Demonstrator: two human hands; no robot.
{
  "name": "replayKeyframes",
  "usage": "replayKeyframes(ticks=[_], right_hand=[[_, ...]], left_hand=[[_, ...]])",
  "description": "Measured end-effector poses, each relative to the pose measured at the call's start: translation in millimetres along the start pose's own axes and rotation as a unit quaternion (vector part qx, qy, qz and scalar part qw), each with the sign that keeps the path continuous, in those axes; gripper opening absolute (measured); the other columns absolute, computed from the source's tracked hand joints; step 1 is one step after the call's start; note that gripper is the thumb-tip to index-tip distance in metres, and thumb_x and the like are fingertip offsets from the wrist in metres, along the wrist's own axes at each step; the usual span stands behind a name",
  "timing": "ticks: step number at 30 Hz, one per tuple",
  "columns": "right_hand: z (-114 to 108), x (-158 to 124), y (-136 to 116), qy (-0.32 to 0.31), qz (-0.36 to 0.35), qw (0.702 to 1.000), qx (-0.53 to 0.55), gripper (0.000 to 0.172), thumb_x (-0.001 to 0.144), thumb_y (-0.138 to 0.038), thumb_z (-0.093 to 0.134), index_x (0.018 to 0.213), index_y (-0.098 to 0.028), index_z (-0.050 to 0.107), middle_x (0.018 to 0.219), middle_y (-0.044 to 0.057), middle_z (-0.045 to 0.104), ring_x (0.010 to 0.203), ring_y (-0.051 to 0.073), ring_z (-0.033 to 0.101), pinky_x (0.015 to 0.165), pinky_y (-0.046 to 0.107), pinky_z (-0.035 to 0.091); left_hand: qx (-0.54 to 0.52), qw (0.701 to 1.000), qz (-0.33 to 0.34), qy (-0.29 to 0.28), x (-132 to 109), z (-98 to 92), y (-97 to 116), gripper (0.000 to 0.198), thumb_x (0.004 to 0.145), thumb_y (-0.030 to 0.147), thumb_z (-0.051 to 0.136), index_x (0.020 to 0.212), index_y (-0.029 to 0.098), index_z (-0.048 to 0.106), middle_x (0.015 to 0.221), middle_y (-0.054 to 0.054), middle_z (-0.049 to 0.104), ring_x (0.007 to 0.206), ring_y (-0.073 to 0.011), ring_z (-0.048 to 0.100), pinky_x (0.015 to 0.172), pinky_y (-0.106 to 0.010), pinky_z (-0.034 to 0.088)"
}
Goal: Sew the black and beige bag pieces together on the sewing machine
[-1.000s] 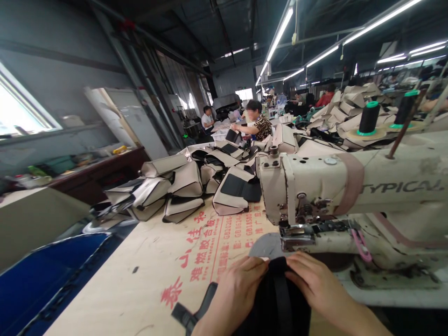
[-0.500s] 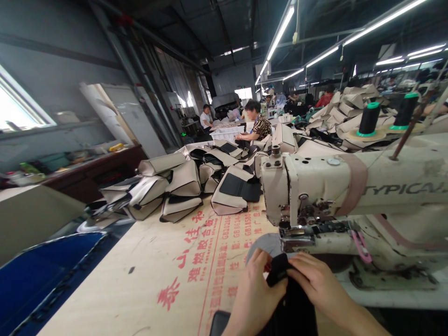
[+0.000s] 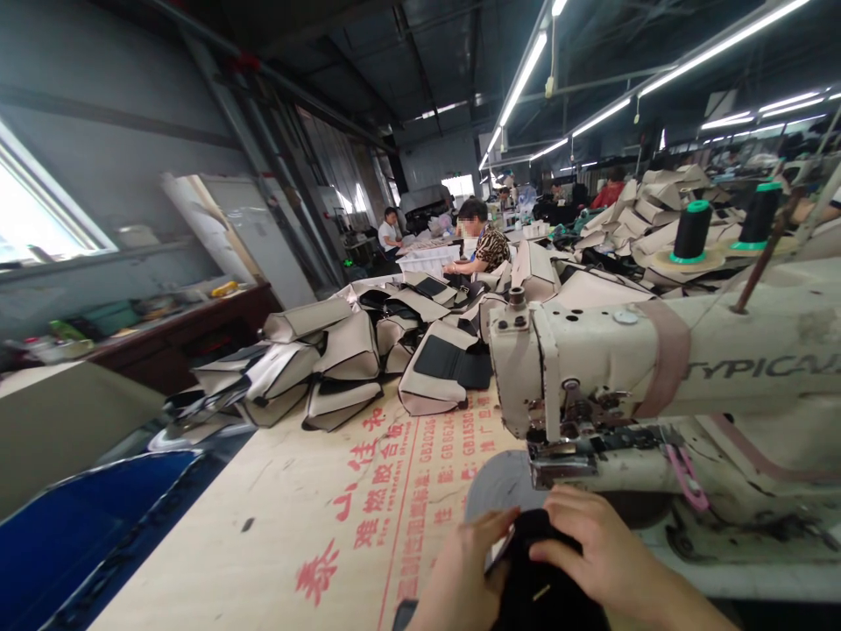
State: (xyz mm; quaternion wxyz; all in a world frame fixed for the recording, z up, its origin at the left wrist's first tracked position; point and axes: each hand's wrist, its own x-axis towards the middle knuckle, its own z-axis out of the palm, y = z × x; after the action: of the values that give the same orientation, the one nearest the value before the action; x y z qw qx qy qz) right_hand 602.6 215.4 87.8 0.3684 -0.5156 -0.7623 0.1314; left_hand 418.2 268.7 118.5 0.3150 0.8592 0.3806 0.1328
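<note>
A black fabric piece [image 3: 548, 583], perhaps part of a bag, is held between both hands at the bottom of the view. My left hand [image 3: 469, 561] pinches its left edge, where a pale strip shows beside the thumb. With fingers curled over the top, my right hand [image 3: 591, 548] grips the other side. The lower part of the fabric runs out of view. Just beyond the fingers stands a sewing machine [image 3: 591, 350], its needle area and narrow arm a little above the hands. The fabric appears apart from the needle.
Beige bags with black trim [image 3: 348, 342] are heaped behind a plywood table [image 3: 315, 508] with red print. Black thread spools [image 3: 691, 232] stand behind the machine. A blue bin [image 3: 98, 535] sits at lower left. Co-workers [image 3: 486, 237] sit farther back.
Both hands and the black fabric sit slightly lower in view. The right fingers now curl further over the fabric, and a pale strip shows at its left edge. The camera has tilted slightly.
</note>
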Motion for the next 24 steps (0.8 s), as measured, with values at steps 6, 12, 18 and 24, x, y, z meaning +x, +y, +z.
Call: replayKeyframes(ticks=[6, 12, 18, 24], right_hand=[[-1, -4, -1, -0.053, -0.024, 0.998, 0.024, 0.031, 0.089, -0.038, 0.05, 0.068, -0.016, 0.056, 0.068, 0.001, 0.055, 0.07, 0.016, 0.05, 0.065, 0.028, 0.037], [-3, -7, 1, -0.037, 0.005, 0.997, 0.069, 0.03, 0.09, -0.037, 0.05, 0.069, -0.016, 0.057, 0.069, 0.001, 0.057, 0.07, 0.015, 0.05, 0.065, 0.027, 0.037], [-4, -8, 5, -0.023, 0.029, 0.995, 0.096, 0.033, 0.088, -0.039, 0.054, 0.065, -0.016, 0.054, 0.066, -0.001, 0.052, 0.068, 0.013, 0.048, 0.062, 0.025, 0.033], [-4, -5, 8, -0.005, 0.032, 0.994, 0.101, 0.032, 0.085, -0.041, 0.057, 0.067, -0.016, 0.054, 0.067, -0.001, 0.052, 0.069, 0.014, 0.049, 0.062, 0.025, 0.032]], left_hand=[[0.155, 0.96, 0.138, -0.186, 15, -39.3, 7, 0.047, 0.059, -0.004, 0.04, 0.084, 0.024, 0.067, 0.08, -0.002, 0.069, 0.08, -0.0195, 0.063, 0.07, -0.025, 0.045], [0.009, 0.979, 0.129, -0.161, 14, -50.4, 13, 0.034, 0.079, 0.019, 0.056, 0.109, 0.034, 0.061, 0.107, 0.001, 0.063, 0.097, -0.0169, 0.057, 0.082, -0.024, 0.043], [-0.019, 0.985, 0.149, -0.09, 8, -31.3, 6, 0.021, 0.082, 0.035, 0.055, 0.097, 0.025, 0.065, 0.101, -0.001, 0.06, 0.092, -0.0138, 0.056, 0.08, -0.023, 0.043], [0.024, 0.98, 0.163, 0.108, 3, 4.7, -5, 0.014, 0.086, 0.02, 0.051, 0.098, 0.021, 0.056, 0.086, -0.001, 0.062, 0.079, -0.0117, 0.058, 0.071, -0.021, 0.046]])
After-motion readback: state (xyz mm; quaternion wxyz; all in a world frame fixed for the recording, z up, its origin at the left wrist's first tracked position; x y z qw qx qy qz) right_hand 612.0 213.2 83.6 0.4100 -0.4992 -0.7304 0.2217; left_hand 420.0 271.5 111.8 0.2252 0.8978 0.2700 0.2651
